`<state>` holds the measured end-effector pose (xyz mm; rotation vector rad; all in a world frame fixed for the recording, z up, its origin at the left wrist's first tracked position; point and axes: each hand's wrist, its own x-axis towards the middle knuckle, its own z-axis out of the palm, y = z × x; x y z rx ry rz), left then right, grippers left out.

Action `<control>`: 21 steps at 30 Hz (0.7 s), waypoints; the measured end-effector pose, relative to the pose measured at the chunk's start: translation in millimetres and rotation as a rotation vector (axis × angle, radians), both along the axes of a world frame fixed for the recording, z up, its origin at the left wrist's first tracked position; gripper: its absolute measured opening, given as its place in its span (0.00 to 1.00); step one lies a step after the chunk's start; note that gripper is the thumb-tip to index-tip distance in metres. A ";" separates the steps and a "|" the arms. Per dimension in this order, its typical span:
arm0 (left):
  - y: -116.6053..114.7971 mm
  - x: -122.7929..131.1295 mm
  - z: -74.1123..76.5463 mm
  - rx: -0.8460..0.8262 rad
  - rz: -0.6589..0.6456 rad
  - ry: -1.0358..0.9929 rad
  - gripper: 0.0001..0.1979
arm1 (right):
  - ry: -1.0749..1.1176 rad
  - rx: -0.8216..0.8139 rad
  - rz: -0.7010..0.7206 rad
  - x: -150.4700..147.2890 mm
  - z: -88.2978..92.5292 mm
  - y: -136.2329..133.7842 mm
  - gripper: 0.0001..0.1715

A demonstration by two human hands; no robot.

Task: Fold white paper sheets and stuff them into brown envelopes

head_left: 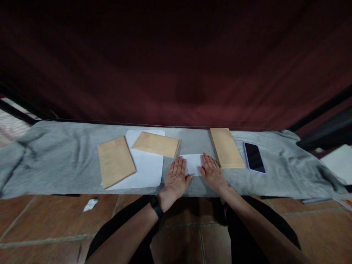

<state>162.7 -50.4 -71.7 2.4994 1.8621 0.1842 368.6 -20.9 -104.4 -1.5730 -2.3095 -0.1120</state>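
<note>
A small folded white paper (193,162) lies on a grey cloth (60,161) spread over the floor. My left hand (176,176) rests flat on the paper's left edge, fingers stretched out. My right hand (212,171) lies flat on its right edge, fingers also extended. Neither hand holds anything. A black band circles my left wrist.
Left of the hands, two brown envelopes (115,164) (156,143) lie on a large white sheet (148,167). A third brown envelope (226,147) and a dark phone (254,157) lie to the right. A dark red curtain (176,66) hangs behind. A paper scrap (90,204) sits on the brown tiles.
</note>
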 end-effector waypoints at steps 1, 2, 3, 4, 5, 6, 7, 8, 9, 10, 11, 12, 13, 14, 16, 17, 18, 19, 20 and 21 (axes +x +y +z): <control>-1.2 -0.9 1.8 -0.009 0.001 0.001 0.37 | 0.002 0.000 -0.002 1.6 -1.4 -0.4 0.36; -2.3 -1.7 3.5 -0.014 0.002 0.000 0.37 | 0.003 0.002 -0.005 3.1 -2.6 -1.0 0.36; -3.3 -2.3 5.0 -0.018 0.002 -0.001 0.37 | 0.003 0.004 -0.008 4.6 -3.7 -1.7 0.36; -4.1 -2.8 6.2 -0.023 0.001 -0.002 0.37 | 0.001 0.008 -0.011 6.1 -4.6 -2.4 0.36; -4.8 -3.2 7.1 -0.030 0.000 -0.001 0.38 | -0.002 0.011 -0.012 7.5 -5.1 -3.2 0.36; -5.2 -3.4 7.6 -0.038 0.000 0.001 0.38 | -0.004 0.016 -0.014 9.0 -5.1 -4.1 0.36; -5.5 -3.6 7.7 -0.044 0.000 0.004 0.39 | -0.004 0.020 -0.015 10.4 -4.6 -4.9 0.35; -5.6 -3.6 7.4 -0.047 -0.001 0.008 0.39 | -0.003 0.022 -0.016 11.6 -3.3 -5.8 0.35; -5.5 -3.6 6.7 -0.045 -0.005 0.010 0.39 | -0.001 0.022 -0.014 12.4 -1.3 -6.7 0.35; -5.4 -3.6 5.6 -0.038 -0.009 0.011 0.39 | 0.001 0.019 -0.008 12.8 1.4 -7.9 0.35; -5.2 -3.4 4.3 -0.028 -0.011 0.011 0.39 | 0.003 0.013 0.006 12.6 4.6 -9.4 0.34; -5.0 -3.3 3.0 -0.018 -0.012 0.011 0.40 | 0.007 0.004 0.031 11.7 8.0 -11.3 0.34; -4.8 -3.1 1.7 -0.011 -0.013 0.013 0.40 | 0.010 -0.011 0.071 10.3 11.5 -13.8 0.34; -4.6 -2.9 0.7 -0.005 -0.014 0.014 0.40 | 0.012 -0.031 0.121 8.3 14.7 -16.7 0.33; -4.5 -2.4 -0.4 -0.003 -0.014 0.016 0.40 | 0.012 -0.074 0.226 3.5 19.4 -23.5 0.33; -4.6 -2.3 -0.4 -0.007 -0.015 0.017 0.40 | 0.007 -0.092 0.269 1.4 20.7 -27.0 0.32; -4.6 -2.1 -0.2 -0.010 -0.016 0.017 0.40 | 0.000 -0.105 0.301 -0.2 21.1 -30.3 0.32; -4.7 -2.1 0.2 -0.012 -0.017 0.017 0.39 | -0.006 -0.110 0.320 -1.1 21.0 -33.1 0.32; -4.8 -2.0 0.5 -0.012 -0.016 0.016 0.39 | -0.011 -0.111 0.328 -1.1 20.3 -35.1 0.32; -4.9 -2.0 0.8 -0.009 -0.018 0.014 0.39 | -0.014 -0.109 0.329 -0.3 19.4 -36.4 0.33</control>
